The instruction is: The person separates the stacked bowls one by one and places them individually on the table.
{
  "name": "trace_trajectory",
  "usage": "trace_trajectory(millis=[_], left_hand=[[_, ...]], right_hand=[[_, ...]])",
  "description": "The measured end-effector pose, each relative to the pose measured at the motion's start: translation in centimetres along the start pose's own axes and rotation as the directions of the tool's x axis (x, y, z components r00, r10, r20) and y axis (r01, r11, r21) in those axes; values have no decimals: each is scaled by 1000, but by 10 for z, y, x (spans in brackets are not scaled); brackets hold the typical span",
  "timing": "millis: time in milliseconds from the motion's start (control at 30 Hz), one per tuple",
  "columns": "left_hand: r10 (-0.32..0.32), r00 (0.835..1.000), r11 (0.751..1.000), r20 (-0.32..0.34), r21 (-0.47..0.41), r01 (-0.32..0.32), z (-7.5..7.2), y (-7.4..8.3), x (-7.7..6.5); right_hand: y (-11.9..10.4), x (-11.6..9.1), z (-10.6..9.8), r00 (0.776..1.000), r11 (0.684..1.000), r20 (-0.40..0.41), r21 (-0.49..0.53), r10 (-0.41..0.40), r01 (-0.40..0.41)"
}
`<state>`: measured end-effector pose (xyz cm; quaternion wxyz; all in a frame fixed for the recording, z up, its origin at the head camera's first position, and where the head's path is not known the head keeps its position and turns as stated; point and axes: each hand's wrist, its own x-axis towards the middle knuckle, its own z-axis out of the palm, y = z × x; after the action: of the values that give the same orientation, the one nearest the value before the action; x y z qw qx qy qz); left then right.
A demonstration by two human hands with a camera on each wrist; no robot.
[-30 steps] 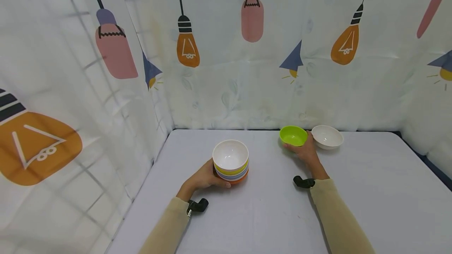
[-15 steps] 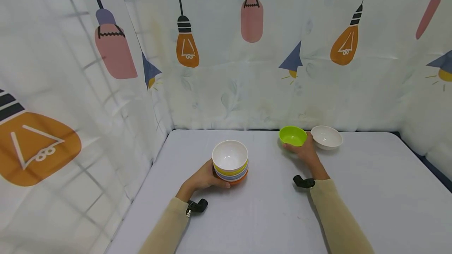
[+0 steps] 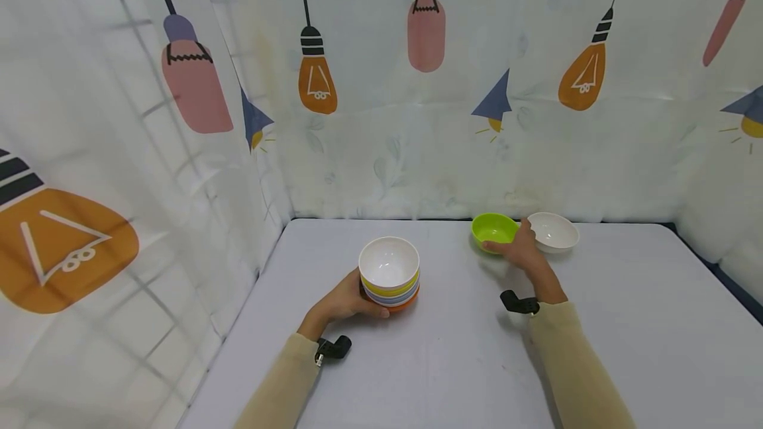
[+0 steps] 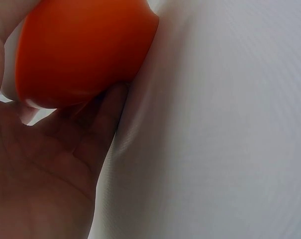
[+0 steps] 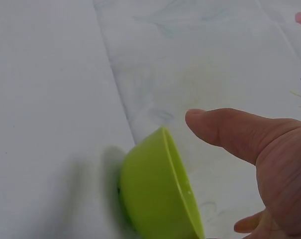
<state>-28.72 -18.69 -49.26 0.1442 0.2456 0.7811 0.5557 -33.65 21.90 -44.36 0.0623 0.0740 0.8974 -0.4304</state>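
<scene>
Left of the table's middle stands a stack of bowls [image 3: 389, 265], white on top, with yellow and bluish rims under it and orange at the bottom. My left hand [image 3: 342, 299] curls round its lower left side. In the left wrist view the fingers wrap the orange bowl [image 4: 85, 52] close to the table. At the back, a lime-green bowl [image 3: 492, 227] sits upright, and my right hand [image 3: 524, 250] hovers over its near right edge. The right wrist view shows the thumb [image 5: 230, 130] stretched out, apart from the green bowl [image 5: 157, 189]. Nothing is held in that hand.
A white bowl [image 3: 556, 233] stands right of the green one, just behind the right hand's fingers. The white table [image 3: 453, 363] ends at a back wall of patterned fabric [image 3: 381, 151]; another fabric wall [image 3: 197, 217] runs along the left.
The right hand has let go of the green bowl and lifted slightly up and right from it. The left hand and its stack have stayed put.
</scene>
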Motion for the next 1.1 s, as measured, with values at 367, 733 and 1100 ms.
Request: trace_trajectory(millis=[367, 733, 1100], left_hand=[[-5, 1000, 1000, -5, -9, 5, 0, 1, 1], [-10, 1000, 1000, -6, 0, 10, 0, -1, 1], [0, 1000, 1000, -5, 4, 0, -1, -1, 1]], right_hand=[[-37, -26, -12, 994, 994, -11, 29, -108, 108], [-59, -44, -6, 942, 939, 74, 136, -326, 315], [-70, -52, 16, 817, 825, 151, 214, -557, 523]])
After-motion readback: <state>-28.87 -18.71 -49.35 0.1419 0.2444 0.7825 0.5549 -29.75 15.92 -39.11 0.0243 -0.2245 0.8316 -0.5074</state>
